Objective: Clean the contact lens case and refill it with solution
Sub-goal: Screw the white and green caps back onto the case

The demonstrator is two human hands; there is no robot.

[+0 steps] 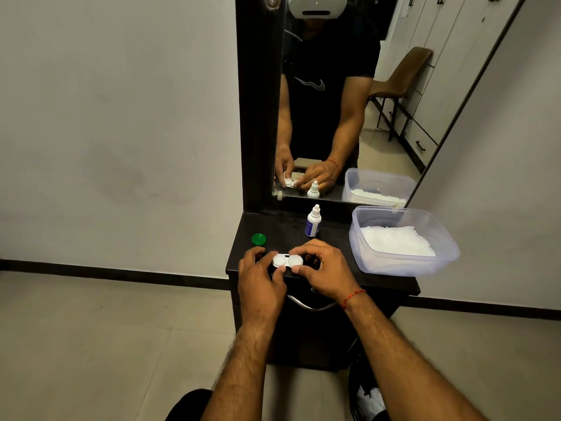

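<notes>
White plastic with two round wells side by side, the contact lens case (287, 260) sits low over the front part of a dark dresser top (282, 227), held at both ends. I cannot tell whether it rests on the wood or is lifted just clear of it.

The left hand (261, 278) grips the case's left end, its thumb pressed against the near edge and the other fingers curled round the far side. The right hand (321, 268) grips the case's right end the same way, with the thumb on the near edge and the forefinger bent over the far rim. Its remaining fingers are tucked in a loose curl just beyond. The case's left well looks open and pale. Whether the right well carries a lid is too unclear to say.

A green cap (258, 239) lies flat beyond the case and to its left, near but not touching. Beyond the case and a little to its right, a small solution bottle (313, 221) stands upright, white with a blue label and its nozzle top on. Well to the right of the case is a clear plastic tub (449, 258) holding something white and crumpled. Farther beyond the case, behind the bottle, an upright mirror (334, 123) reflects the hands, case, bottle and tub. Below the case, on the dresser's front, hangs a curved metal handle (312, 305). Nearer than the case, a red thread (353, 297) circles the right wrist
</notes>
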